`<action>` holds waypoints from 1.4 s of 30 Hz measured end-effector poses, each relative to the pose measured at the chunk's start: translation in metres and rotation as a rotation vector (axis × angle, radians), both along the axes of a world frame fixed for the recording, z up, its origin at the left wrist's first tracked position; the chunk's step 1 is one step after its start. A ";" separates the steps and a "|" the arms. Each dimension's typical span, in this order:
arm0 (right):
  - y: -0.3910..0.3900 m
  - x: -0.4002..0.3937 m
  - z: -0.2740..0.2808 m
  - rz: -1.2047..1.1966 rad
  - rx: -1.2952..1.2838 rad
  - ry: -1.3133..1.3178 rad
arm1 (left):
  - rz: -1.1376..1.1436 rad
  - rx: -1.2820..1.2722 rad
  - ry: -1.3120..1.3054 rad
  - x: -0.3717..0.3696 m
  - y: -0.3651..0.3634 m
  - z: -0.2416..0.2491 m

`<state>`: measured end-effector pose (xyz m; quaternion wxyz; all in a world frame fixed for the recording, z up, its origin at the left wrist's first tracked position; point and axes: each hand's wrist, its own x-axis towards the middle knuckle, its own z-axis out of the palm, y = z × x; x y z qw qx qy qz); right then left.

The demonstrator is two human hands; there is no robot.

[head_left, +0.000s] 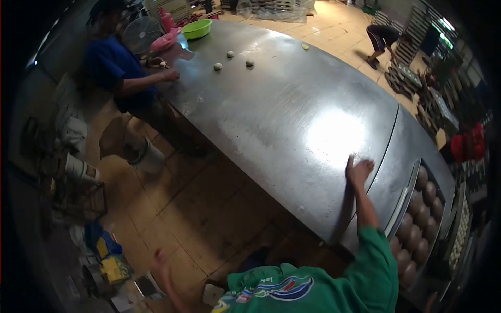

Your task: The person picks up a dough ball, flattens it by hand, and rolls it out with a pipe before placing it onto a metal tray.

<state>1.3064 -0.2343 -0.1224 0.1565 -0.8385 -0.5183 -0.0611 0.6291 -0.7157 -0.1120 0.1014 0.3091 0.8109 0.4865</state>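
My right hand (360, 168) is over the near right part of a large metal table (271, 120), beside a bright reflection. Its fingers are apart with nothing visible between them. Low on the left, over the tiled floor, my left hand (159, 256) is dim and blurred; its fingers cannot be made out. Small pale dough-like balls (250, 63) lie at the table's far end. Several brown round pieces (413, 237) sit in a tray (401, 211) to the right of my right arm.
A person in blue (117, 68) stands at the table's far left, near a green bowl (197, 29) and a fan (142, 35). Another person (383, 39) bends over by racks at the back right. White buckets (148, 156) stand on the floor at left.
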 end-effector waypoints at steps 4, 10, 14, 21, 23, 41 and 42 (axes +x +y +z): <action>0.062 -0.172 -0.036 0.270 0.119 0.525 | 0.410 -0.010 -0.149 -0.049 -0.029 0.035; -0.131 -0.334 -0.023 1.185 -0.215 0.397 | -0.525 -0.037 -0.304 0.141 0.211 0.094; -0.225 -0.156 -0.109 1.002 -0.952 0.555 | -0.927 -0.064 -0.476 0.165 0.229 0.093; -0.386 -0.031 0.044 0.438 -0.006 0.707 | -1.428 -0.057 -0.625 0.333 0.314 0.056; -0.369 -0.048 0.101 0.223 0.276 0.595 | -1.836 -0.184 -0.793 0.437 0.298 0.048; -0.412 0.290 0.048 -0.452 0.735 0.509 | -2.504 -1.060 -1.826 0.616 0.202 0.128; -0.421 0.324 0.041 -0.430 0.751 0.357 | -2.524 -1.069 -1.780 0.620 0.202 0.138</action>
